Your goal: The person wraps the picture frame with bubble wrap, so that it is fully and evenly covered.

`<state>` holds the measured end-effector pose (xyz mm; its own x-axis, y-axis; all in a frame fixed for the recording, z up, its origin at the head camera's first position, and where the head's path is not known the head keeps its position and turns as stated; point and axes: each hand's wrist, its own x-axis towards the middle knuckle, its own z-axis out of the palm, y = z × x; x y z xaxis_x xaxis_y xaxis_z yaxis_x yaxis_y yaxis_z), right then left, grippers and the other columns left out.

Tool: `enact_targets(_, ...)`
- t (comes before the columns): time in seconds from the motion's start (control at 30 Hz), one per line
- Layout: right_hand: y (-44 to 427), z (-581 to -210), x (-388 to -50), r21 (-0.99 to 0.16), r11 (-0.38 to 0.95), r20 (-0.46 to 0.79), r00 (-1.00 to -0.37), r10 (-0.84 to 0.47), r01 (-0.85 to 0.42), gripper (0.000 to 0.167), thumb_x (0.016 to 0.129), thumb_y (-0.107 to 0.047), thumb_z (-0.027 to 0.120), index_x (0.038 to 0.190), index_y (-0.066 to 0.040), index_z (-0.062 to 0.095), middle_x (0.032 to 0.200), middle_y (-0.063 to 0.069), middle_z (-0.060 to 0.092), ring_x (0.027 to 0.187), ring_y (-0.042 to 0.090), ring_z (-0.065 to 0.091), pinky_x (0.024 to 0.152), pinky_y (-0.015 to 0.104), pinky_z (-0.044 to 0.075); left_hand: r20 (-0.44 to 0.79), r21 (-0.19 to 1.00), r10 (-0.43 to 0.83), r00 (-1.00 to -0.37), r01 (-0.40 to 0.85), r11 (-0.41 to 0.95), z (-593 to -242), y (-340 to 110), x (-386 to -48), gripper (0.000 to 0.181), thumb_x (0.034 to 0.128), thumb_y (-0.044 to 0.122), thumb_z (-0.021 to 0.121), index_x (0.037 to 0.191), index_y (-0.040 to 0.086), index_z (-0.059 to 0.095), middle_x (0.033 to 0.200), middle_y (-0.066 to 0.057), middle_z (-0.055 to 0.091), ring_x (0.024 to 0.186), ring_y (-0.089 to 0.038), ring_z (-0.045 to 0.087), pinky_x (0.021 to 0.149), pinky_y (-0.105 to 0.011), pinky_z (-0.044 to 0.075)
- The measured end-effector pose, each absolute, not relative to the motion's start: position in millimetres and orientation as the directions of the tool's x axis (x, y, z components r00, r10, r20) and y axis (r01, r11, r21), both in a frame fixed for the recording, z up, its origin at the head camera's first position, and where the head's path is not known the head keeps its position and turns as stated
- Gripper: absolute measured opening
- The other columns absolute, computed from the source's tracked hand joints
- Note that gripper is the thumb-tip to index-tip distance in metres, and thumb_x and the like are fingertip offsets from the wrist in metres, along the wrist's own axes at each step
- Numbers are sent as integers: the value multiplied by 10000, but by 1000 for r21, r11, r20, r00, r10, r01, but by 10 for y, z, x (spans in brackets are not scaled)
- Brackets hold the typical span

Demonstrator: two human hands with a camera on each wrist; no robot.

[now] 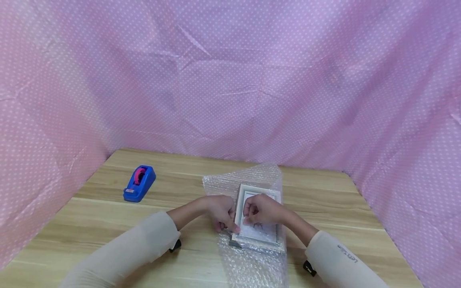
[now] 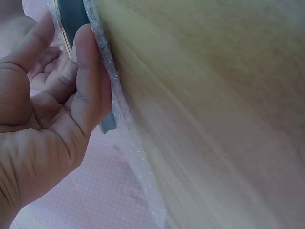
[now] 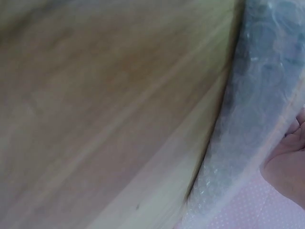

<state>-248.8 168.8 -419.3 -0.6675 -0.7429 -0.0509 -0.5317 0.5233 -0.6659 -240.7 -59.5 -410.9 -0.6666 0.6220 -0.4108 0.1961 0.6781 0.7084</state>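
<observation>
A picture frame (image 1: 242, 196) with a pale border lies on a sheet of bubble wrap (image 1: 248, 266), and part of the wrap covers its right side and lower edge. At the frame's left edge, my left hand (image 1: 221, 212) holds on with thumb above and fingers against the dark side, as the left wrist view shows. My right hand (image 1: 264, 210) is over the picture with curled fingers, pinching the bubble wrap's folded-over edge. In the right wrist view, bubble wrap (image 3: 257, 95) wraps up the frame's side; only a bit of a hand (image 3: 288, 167) shows there.
A blue tape dispenser (image 1: 144, 186) with a pink roll stands at the left of the wooden table (image 1: 324, 208). Pink dotted cloth (image 1: 230, 88) hangs behind the table and along both sides. The wrap reaches toward the table's back edge and out of view at the front.
</observation>
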Motion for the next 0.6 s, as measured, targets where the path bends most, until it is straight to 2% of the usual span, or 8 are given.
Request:
enact_targets(0.13, 1854, -4150, -2518, -675, 451, 23, -627, -779, -584, 101, 900, -36, 759, 980, -73, 710, 857, -12, 728, 786, 76, 674, 736, 260, 586, -412, 725, 623, -665, 175, 667, -4128, -603, -2392, 354, 836, 254, 870, 632, 53, 661, 602, -64, 662, 486, -159, 646, 541, -301, 600)
enact_targets(0.23, 2057, -4088, -2532, -636, 459, 67, -637, -768, -620, 133, 910, 0, 718, 1040, -32, 721, 967, 51, 742, 910, 163, 699, 826, 337, 598, -416, 744, 623, -662, 147, 652, -4159, -594, -2384, 336, 840, 232, 865, 642, 37, 677, 621, -87, 682, 487, -159, 643, 539, -305, 602)
enact_targets(0.37, 2318, -4020, -2567, -450, 573, 126, -683, -719, -686, 198, 882, -82, 779, 1060, -10, 730, 1045, 80, 729, 1002, 268, 678, 897, 449, 568, -427, 760, 613, -664, 103, 642, -4171, -589, -2380, 320, 843, 203, 859, 658, 10, 682, 638, -114, 683, 484, -170, 643, 546, -311, 606)
enact_targets(0.47, 2460, -4005, -2592, -349, 629, 126, -700, -703, -695, 392, 825, -230, 860, 1112, 3, 726, 1121, 115, 716, 1072, 326, 657, 960, 518, 530, -433, 767, 610, -664, 83, 636, -4164, -589, -2376, 322, 843, 183, 855, 654, 0, 669, 637, -124, 677, 481, -173, 644, 549, -310, 607)
enact_targets(0.6, 2552, -3997, -2595, -384, 628, 51, -694, -718, -677, 693, 741, -429, 898, 1231, 15, 689, 1259, 191, 670, 1196, 411, 604, 1044, 595, 461, -436, 778, 615, -657, 68, 624, -4157, -597, -2369, 326, 844, 153, 849, 642, -5, 647, 635, -127, 674, 487, -174, 651, 552, -306, 607)
